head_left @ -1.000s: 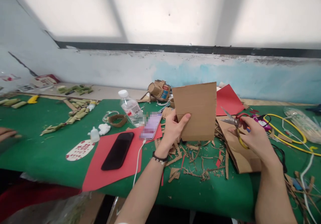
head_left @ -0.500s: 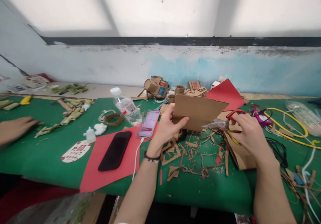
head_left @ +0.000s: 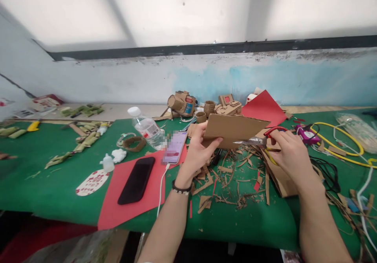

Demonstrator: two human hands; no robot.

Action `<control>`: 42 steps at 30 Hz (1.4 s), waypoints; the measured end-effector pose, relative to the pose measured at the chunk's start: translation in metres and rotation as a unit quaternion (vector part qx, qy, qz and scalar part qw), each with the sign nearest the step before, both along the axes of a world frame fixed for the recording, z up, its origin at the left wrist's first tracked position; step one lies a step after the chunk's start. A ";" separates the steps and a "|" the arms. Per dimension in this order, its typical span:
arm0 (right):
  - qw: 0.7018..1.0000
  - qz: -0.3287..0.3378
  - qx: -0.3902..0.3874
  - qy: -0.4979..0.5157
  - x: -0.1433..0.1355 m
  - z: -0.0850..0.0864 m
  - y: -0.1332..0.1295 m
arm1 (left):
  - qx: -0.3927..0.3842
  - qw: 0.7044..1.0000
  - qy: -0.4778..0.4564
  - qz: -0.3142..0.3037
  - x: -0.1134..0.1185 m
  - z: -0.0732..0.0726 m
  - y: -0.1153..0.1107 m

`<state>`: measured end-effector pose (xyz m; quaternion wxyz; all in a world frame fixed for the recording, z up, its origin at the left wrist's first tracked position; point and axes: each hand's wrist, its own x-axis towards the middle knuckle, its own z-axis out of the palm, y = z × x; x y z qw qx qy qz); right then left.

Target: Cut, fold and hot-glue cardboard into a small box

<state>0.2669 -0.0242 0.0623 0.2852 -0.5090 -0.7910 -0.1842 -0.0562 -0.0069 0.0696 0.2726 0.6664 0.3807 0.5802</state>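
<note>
My left hand (head_left: 202, 147) pinches the left end of a flat brown cardboard piece (head_left: 235, 129), thumb on its near face and a dark beaded bracelet on the wrist. Scissors (head_left: 251, 141) with red and yellow handles are in my right hand (head_left: 287, 151), fingers closed round the handles. Their metal blades point left and lie across the lower right part of the cardboard. Below, cardboard scraps (head_left: 232, 180) and thin strips litter the green table cover (head_left: 235, 225).
A tilted water bottle (head_left: 147, 127), a lit phone (head_left: 176, 148) on a white cable and a dark phone (head_left: 137, 180) on red paper (head_left: 113, 208) lie left. Cardboard models (head_left: 182, 103) stand behind. Yellow cable (head_left: 350, 159) coils right. Another person's fingertips (head_left: 6, 156) show far left.
The scissors' blades have moved left and up across the cardboard's face. At far left the other person's hand has drawn back almost out of view. The view has shifted slightly.
</note>
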 end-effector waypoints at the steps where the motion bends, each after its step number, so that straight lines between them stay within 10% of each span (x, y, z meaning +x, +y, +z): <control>1: 1.000 0.000 -0.010 0.010 -0.001 -0.001 0.001 | 0.006 1.000 0.011 0.003 0.000 -0.001 0.000; 42: 0.999 -0.010 0.043 0.003 -0.016 0.002 -0.004 | 0.102 0.987 0.119 0.030 0.005 -0.016 0.006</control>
